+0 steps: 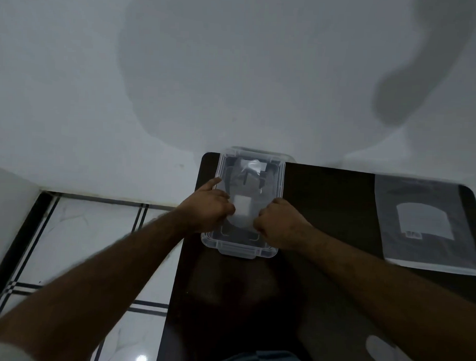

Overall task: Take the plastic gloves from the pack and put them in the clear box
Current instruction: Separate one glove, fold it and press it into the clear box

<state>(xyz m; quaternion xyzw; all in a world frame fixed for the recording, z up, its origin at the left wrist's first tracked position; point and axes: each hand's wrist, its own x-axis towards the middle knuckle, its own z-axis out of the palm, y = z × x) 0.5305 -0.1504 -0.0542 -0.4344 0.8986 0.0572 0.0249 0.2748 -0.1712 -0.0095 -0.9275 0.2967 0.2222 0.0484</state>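
- Head view looks down on a dark tabletop [325, 210] set against a pale wall [99, 94], with both bare forearms reaching forward.
- Clear box [245, 245] sits at the far left corner of the tabletop, directly under both hands; its lid or back rim stands up at the far end, against the wall.
- Left hand [207, 209] rests over the box's left rim, index finger stretched forward along that rim, remaining fingers curled inward onto thin clear plastic.
- Right hand [280, 225] is clenched over the box's right rim, fingers curled on the same plastic.
- Plastic gloves [242, 211] lie between the two hands, inside the box opening, showing as a whitish folded patch; more crumpled clear film lies beyond the hands, deeper in the box.
- Exact finger contact on the film is blurred; grip strength cannot be judged.
- Pack [424, 222], flat and translucent with a white label panel, lies well to the right of the right hand on the tabletop.
- White tiled floor [95, 229] with dark lines shows left of the left forearm.
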